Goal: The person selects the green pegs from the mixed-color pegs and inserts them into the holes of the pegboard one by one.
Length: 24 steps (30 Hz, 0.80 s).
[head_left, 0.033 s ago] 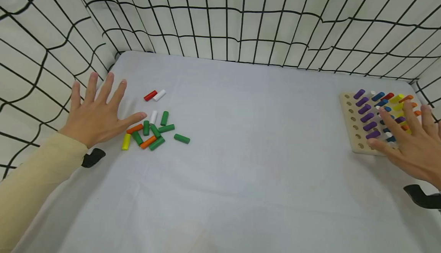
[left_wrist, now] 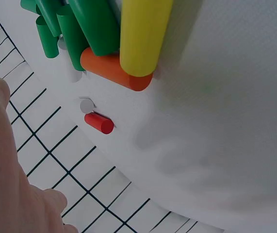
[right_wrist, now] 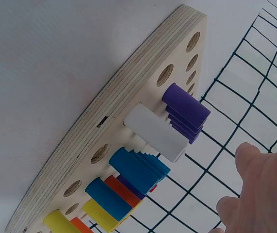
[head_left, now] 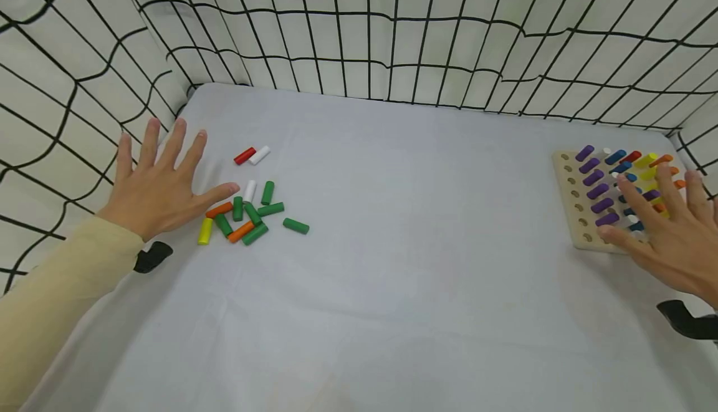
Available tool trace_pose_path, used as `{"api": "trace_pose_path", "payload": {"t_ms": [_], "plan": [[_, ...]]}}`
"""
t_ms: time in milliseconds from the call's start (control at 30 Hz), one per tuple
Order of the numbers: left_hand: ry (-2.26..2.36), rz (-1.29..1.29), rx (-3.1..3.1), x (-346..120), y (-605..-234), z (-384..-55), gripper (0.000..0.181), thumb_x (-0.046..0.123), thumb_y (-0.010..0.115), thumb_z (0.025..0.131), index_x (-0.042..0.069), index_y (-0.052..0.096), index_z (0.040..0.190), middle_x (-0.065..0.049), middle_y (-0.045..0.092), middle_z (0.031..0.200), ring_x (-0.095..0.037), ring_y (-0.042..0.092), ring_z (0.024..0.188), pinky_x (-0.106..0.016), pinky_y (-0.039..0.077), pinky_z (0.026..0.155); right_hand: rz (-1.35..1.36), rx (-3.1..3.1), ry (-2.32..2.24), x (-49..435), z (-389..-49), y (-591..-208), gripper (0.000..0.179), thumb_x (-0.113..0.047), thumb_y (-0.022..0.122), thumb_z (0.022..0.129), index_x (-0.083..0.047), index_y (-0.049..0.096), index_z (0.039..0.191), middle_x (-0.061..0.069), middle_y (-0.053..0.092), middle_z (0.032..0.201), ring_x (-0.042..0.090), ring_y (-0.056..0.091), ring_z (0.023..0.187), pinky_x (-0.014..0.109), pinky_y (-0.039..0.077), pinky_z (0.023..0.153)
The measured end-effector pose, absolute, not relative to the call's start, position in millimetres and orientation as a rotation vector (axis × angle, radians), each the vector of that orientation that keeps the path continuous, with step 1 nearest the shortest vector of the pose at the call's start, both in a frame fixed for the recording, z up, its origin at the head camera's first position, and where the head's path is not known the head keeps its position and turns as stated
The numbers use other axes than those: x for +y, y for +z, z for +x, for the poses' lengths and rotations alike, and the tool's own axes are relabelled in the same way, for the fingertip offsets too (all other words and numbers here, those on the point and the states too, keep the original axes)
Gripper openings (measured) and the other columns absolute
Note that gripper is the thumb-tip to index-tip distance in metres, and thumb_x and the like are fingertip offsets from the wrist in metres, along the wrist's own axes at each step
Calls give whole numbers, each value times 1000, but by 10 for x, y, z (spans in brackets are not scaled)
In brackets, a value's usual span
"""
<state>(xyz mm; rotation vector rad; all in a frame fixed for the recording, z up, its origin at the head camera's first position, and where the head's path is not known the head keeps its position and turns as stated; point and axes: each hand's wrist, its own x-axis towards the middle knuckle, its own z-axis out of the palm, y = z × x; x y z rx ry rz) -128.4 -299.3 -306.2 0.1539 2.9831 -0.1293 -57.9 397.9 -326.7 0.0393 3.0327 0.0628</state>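
Note:
My left hand (head_left: 159, 187) is spread with straight fingers beside a pile of loose pegs, holding nothing. Close to its thumb lie an orange peg (head_left: 219, 210), a yellow peg (head_left: 205, 232) and several green pegs (head_left: 295, 225). Behind them a red peg (head_left: 244, 156) and a white peg (head_left: 260, 154) lie side by side. At the right, my right hand (head_left: 673, 231) hovers with spread fingers over a wooden pegboard (head_left: 580, 225), covering part of it. Purple pegs (head_left: 602, 206) stand in one row of the board, with white, blue, yellow, red and orange ones further right.
A white cloth (head_left: 404, 244) covers the table between the hands. Black wire grid panels (head_left: 368, 60) rise along the back and both sides. Several holes in the board, such as the round hole (right_wrist: 165, 75), hold no peg.

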Motion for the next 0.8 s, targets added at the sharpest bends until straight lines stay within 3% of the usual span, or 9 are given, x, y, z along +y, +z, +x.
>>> {"api": "trace_pose_path", "payload": {"t_ms": [267,800], "plan": [[-119,164,2981,-2930,-3038,-1316,108,88,25,92,17,-5,167,-20,-20,172,-48,-32,155,-73,-25,121,-7,3057,56,4014,-619,-3267,102,-85,23,95,-18,-7,166,21,-32,167,50,-34,152,75,-23,119],[-122,222,3021,-2746,-2990,-1382,107,88,25,92,17,-2,167,-21,-12,173,-48,-28,156,-73,-25,121,38,3056,104,4016,-648,-3217,106,-89,19,91,-19,-10,165,22,-32,166,53,-28,152,74,-21,121]]}}
